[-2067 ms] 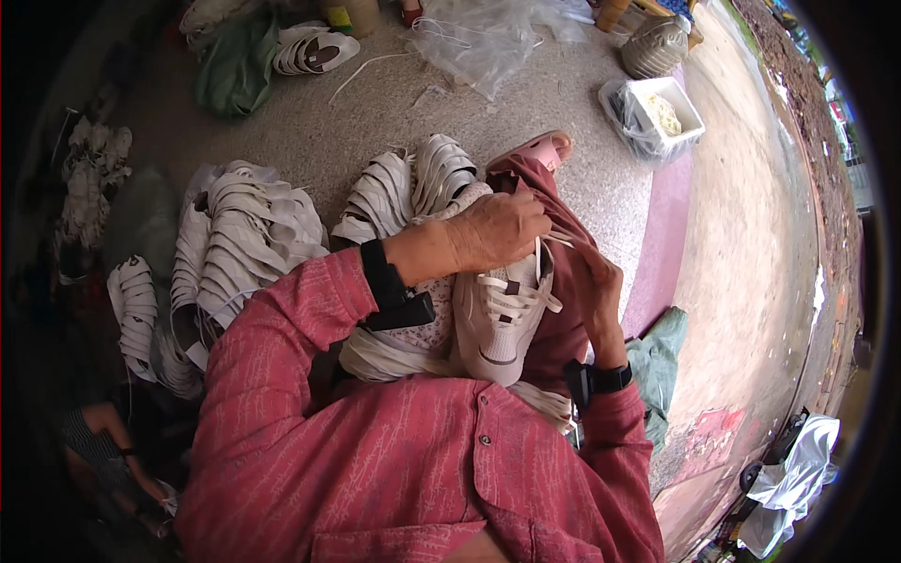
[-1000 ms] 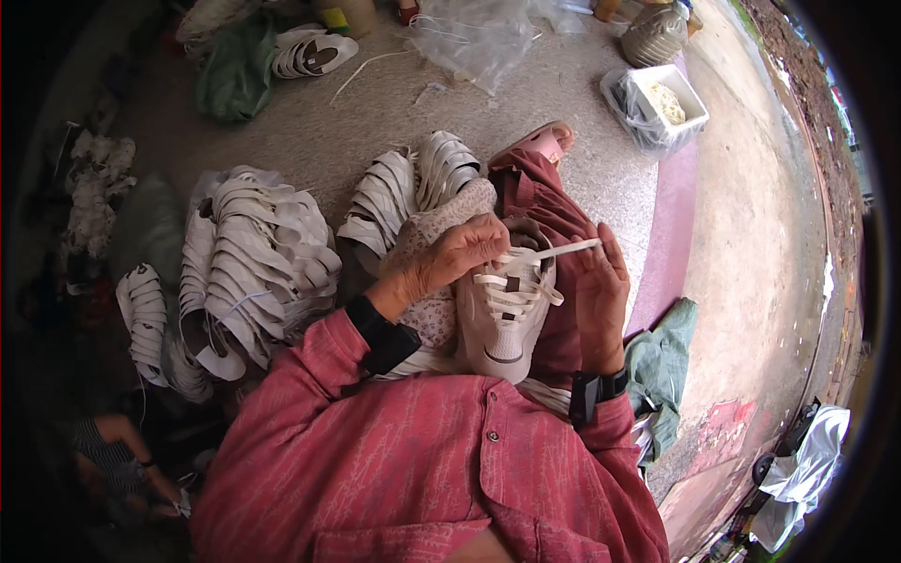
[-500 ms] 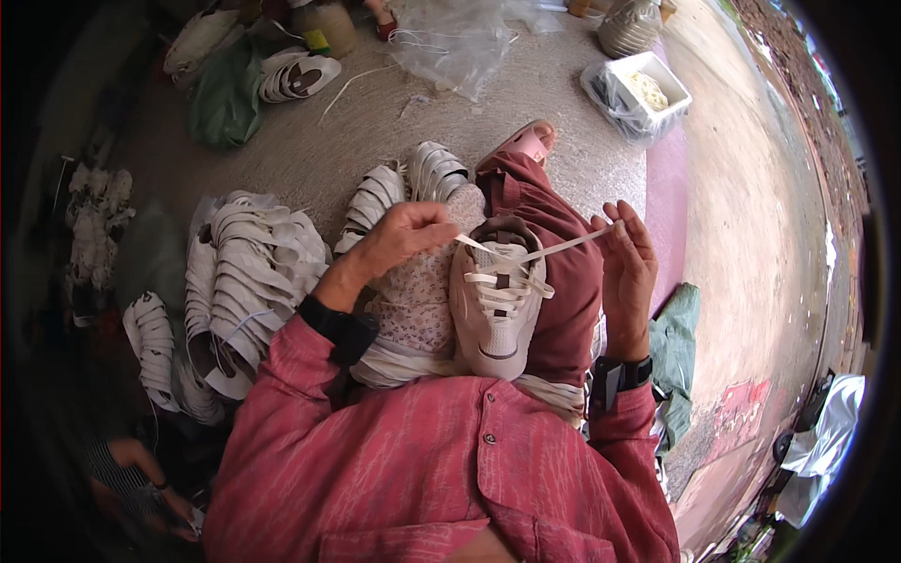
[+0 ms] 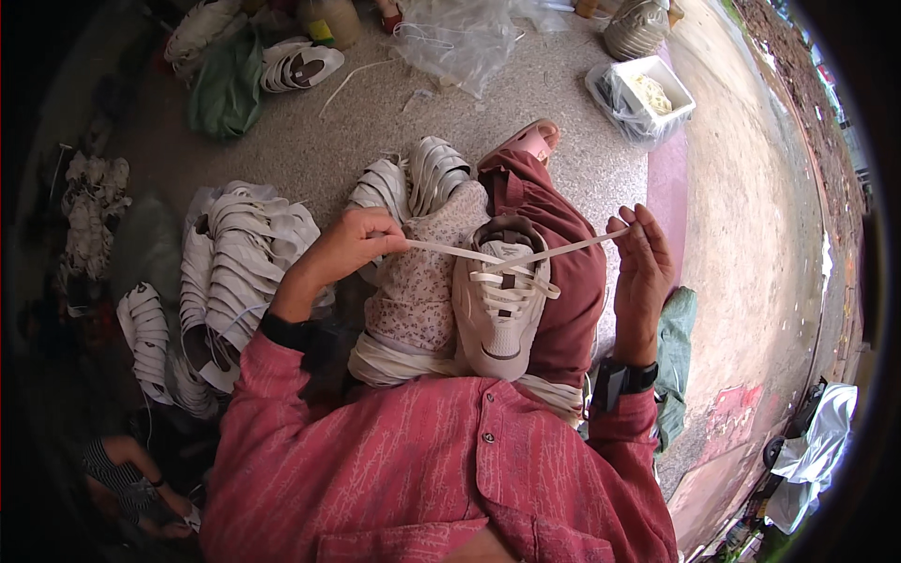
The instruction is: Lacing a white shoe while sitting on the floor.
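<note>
A beige sneaker [image 4: 497, 328] rests on my lap between my thighs, its toe toward my body and its collar away from me. Flat white laces cross through its eyelets. My left hand [image 4: 352, 246] pinches one lace end [image 4: 446, 250], drawn out to the left. With thumb and fingers closed, my right hand [image 4: 645, 263] holds the other lace end [image 4: 572, 248], stretched to the right. Both strands run taut and cross over the shoe's tongue. A floral cloth [image 4: 413, 305] covers my left thigh.
Stacks of white shoe uppers [image 4: 244, 272] lie on the left, with more uppers [image 4: 438, 174] beyond my knees. A white tub [image 4: 657, 94] of pale laces stands at the far right. Clear plastic bags [image 4: 460, 47] lie ahead. Another person's arm [image 4: 150, 469] shows at lower left.
My left hand has moved left, away from the shoe, pulling its lace out longer. My right hand has shifted slightly to the right, its lace still taut.
</note>
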A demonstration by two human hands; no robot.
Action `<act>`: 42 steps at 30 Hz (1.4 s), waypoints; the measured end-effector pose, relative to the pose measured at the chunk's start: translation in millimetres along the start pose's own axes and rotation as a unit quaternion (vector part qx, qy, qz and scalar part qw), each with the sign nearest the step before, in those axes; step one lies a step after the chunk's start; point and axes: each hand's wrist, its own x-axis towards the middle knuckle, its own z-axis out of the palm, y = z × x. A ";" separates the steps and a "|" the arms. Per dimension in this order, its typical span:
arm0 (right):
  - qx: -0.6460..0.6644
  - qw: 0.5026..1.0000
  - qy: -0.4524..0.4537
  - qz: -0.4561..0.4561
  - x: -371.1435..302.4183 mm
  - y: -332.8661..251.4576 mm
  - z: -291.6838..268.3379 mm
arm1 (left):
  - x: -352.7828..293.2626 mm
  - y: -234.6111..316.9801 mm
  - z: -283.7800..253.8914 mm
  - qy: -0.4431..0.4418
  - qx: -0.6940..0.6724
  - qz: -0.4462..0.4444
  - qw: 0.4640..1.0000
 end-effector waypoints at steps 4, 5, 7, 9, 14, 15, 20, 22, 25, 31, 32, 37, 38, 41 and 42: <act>-0.002 1.000 0.006 -0.018 -0.9 1.8 -3.0 | -17.8 9.1 -9.6 0.018 0.050 0.022 0.998; 0.004 1.000 0.025 -0.004 0.7 6.9 -9.7 | -21.2 8.3 -11.3 0.027 0.053 0.014 0.998; 0.012 0.999 0.047 0.009 3.0 19.1 -27.8 | -28.3 0.6 -13.8 0.047 0.071 0.013 0.996; 0.060 0.991 0.097 0.071 4.9 31.8 -52.1 | -36.5 -13.9 -17.4 0.066 0.088 0.012 0.994; 0.075 0.978 0.159 0.109 -3.8 40.0 -85.3 | -63.7 -57.1 -21.6 0.186 0.035 -0.081 0.979; 0.086 0.975 0.177 0.106 -8.1 40.1 -89.4 | -65.2 -61.5 -20.8 0.185 0.035 -0.081 0.979; 0.102 0.966 0.182 0.154 -16.3 43.0 -108.4 | -68.7 -76.0 -11.8 0.264 -0.146 -0.152 0.941; 0.123 0.963 0.173 0.164 -16.6 49.4 -116.8 | -66.7 -78.2 -6.4 0.291 -0.187 -0.145 0.927; 0.149 0.961 0.152 0.177 -19.3 53.2 -125.3 | -62.4 -74.2 0.8 0.327 -0.263 -0.134 0.897; 0.142 0.959 0.173 0.176 -18.6 44.5 -117.4 | -56.3 -64.0 0.4 0.335 -0.371 -0.096 0.861; 0.141 0.958 0.179 0.175 -17.9 42.6 -116.2 | -54.6 -61.8 -0.4 0.333 -0.388 -0.085 0.855; 0.129 0.980 0.085 0.122 -12.4 7.6 -80.9 | -29.8 -27.5 -15.8 0.321 -0.418 -0.012 0.850; 0.133 0.987 0.007 0.086 -11.7 -4.6 -67.1 | -21.9 -11.1 -21.2 0.311 -0.408 0.012 0.858; -0.037 0.976 -0.211 -0.030 -15.4 -46.9 6.5 | 7.6 56.8 -29.2 0.225 -0.371 0.092 0.896; -0.093 0.943 -0.310 -0.075 -14.9 -57.9 25.8 | 13.9 82.0 -28.9 0.194 -0.350 0.123 0.908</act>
